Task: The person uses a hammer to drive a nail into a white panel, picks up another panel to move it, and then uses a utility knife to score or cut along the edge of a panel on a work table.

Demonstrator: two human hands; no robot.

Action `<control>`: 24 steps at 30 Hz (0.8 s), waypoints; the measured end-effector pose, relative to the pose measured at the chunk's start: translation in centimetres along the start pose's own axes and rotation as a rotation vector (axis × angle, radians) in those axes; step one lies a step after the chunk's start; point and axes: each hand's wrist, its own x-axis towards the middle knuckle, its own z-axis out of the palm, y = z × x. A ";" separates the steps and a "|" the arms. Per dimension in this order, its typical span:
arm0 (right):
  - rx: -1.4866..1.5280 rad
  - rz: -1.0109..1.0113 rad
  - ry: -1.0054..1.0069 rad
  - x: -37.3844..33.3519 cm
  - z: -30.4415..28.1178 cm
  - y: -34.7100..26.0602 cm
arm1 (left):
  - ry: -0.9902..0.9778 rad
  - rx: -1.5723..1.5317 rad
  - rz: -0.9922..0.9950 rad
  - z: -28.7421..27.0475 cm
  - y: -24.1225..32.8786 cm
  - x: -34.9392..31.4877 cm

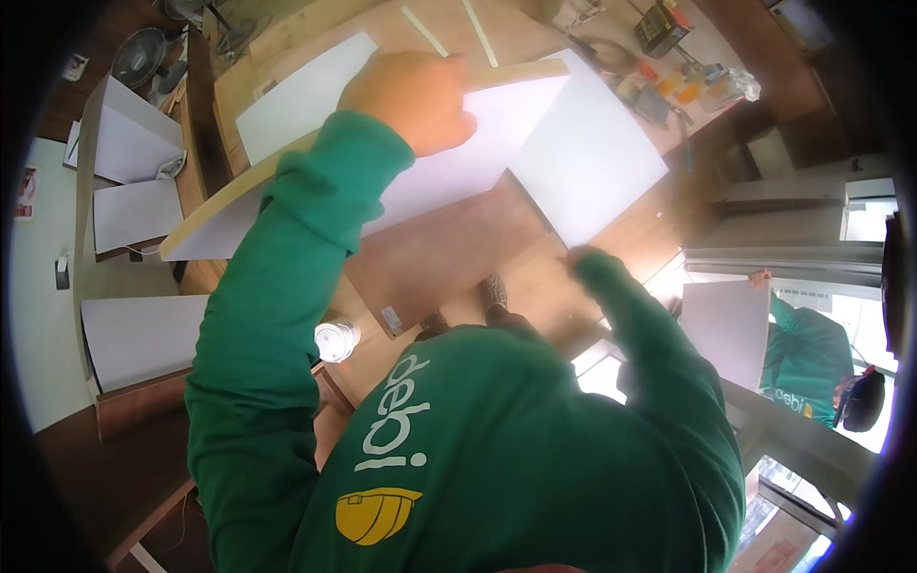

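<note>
My left hand [411,100] is closed over the upper edge of a long white board [430,172] with a pale raw edge. The board stands tilted in front of me, running from lower left to upper right. Beside its right end is a square white panel [592,143]. At that panel's near corner is my right hand [579,254], small and blurred. Its fingers are mostly hidden, so its grip does not show. Below the board is a brown panel [449,253] with a small label, close to my feet.
A white bucket [337,340] stands left of my legs. White-fronted cabinet parts [138,339] line the left side, with a fan [141,57] behind. Tools and bottles [683,91] crowd the far-right bench. At right, a green-clad figure [807,353] holds a white panel, possibly a reflection.
</note>
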 end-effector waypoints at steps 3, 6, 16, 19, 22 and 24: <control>-0.040 0.076 -0.138 -1.7 1.6 1.7 | -0.039 -0.008 0.004 -0.5 1.1 0.3; 0.002 0.023 -0.063 -1.5 4.3 2.9 | -0.012 0.018 0.019 -0.7 1.2 -0.1; 0.255 0.077 0.219 4.3 5.3 -6.3 | -0.036 0.080 -0.020 -0.7 0.1 -2.8; -0.050 0.220 0.107 5.3 13.1 3.6 | -0.018 -0.051 0.102 -0.8 4.7 -0.4; -0.106 0.074 0.026 3.9 14.4 -0.2 | -0.025 -0.018 0.051 -0.2 2.8 -1.7; 0.043 -0.008 0.297 1.0 15.2 -2.6 | -0.027 0.009 0.015 -0.1 1.2 -2.8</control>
